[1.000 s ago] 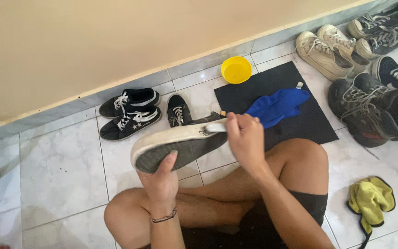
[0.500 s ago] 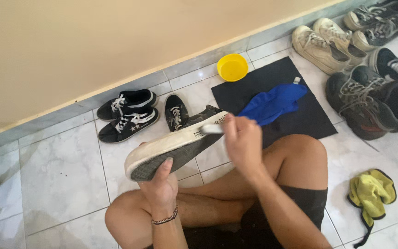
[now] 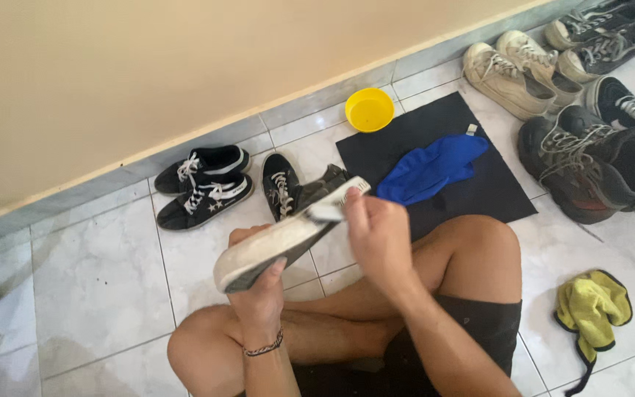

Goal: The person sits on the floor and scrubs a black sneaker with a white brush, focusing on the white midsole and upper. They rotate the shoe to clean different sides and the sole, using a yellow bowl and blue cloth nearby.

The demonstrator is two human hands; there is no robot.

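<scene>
Shoe: a dark sneaker [image 3: 288,239] with a pale rubber sole edge, held in the air above the person's crossed legs, in front of the body.
Shoe axis: its long axis runs on a slant from lower left, near the left knee, up to the right toward the mat; the sole side is turned up toward the camera and to the right. Which end is the toe I cannot tell.
Left hand [image 3: 259,283]: grasps the lower left end of the shoe from beneath, fingers curled round the sole edge, a thin bracelet on the wrist.
Right hand [image 3: 380,235]: closed on a small pale thing [image 3: 326,213], pressed against the sole edge near the upper right end; whether it is a cloth or a sponge is too small to tell.
Mat [image 3: 494,184]: black, flat on the tiled floor just beyond the right knee.
Blue cloth [image 3: 431,167]: lies crumpled on the mat, just past the right hand.
Bowl [image 3: 370,109]: yellow, by the wall at the mat's far corner.
Single shoe [image 3: 281,184]: black with white laces, on the floor just behind the held shoe.
Black pair [image 3: 203,184]: side by side near the wall, to the left.
Other shoes [image 3: 589,154]: several pairs lined up at the right.
Yellow cloth [image 3: 589,309]: bunched on the tiles right of the thigh.
</scene>
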